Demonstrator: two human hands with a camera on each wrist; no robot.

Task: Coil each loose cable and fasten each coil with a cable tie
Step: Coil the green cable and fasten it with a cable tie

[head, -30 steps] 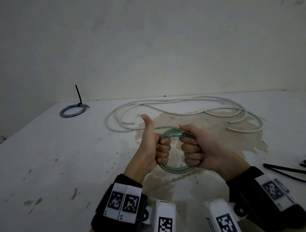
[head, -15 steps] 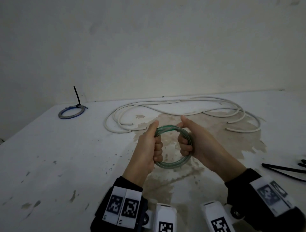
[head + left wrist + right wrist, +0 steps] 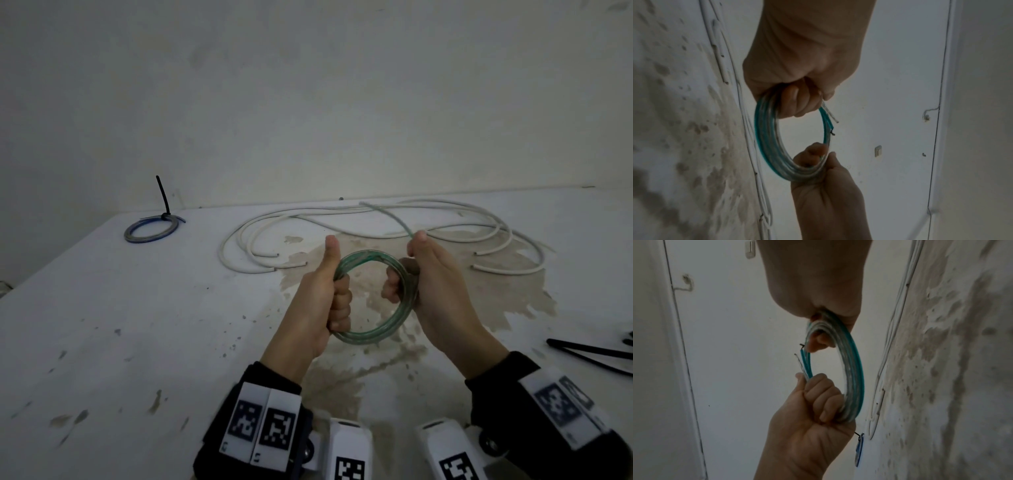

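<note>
A coil of clear green cable (image 3: 371, 337) hangs upright above the table between both hands. My left hand (image 3: 337, 284) grips its left side with curled fingers, thumb raised. My right hand (image 3: 407, 270) grips the right side and pinches a free end (image 3: 387, 214) that sticks up and back past the thumb. In the left wrist view, the left hand (image 3: 797, 100) holds the coil (image 3: 764, 138) from above, two short cable ends (image 3: 828, 120) poke out, and the right hand (image 3: 818, 160) holds from below. The right wrist view shows the right hand (image 3: 818, 340), coil (image 3: 856, 369) and left hand (image 3: 822, 399).
A long loose white cable (image 3: 260, 269) sprawls across the back of the stained white table (image 3: 137, 342). A blue coil (image 3: 150, 233) fastened with a black cable tie lies at the back left. Loose black cable ties (image 3: 589, 353) lie at the right edge. A wall stands behind.
The hands have drawn slightly apart and the coil looks wider. A free cable end now sticks up past the right thumb. The left thumb, laid on the coil half a second ago, is raised again.
</note>
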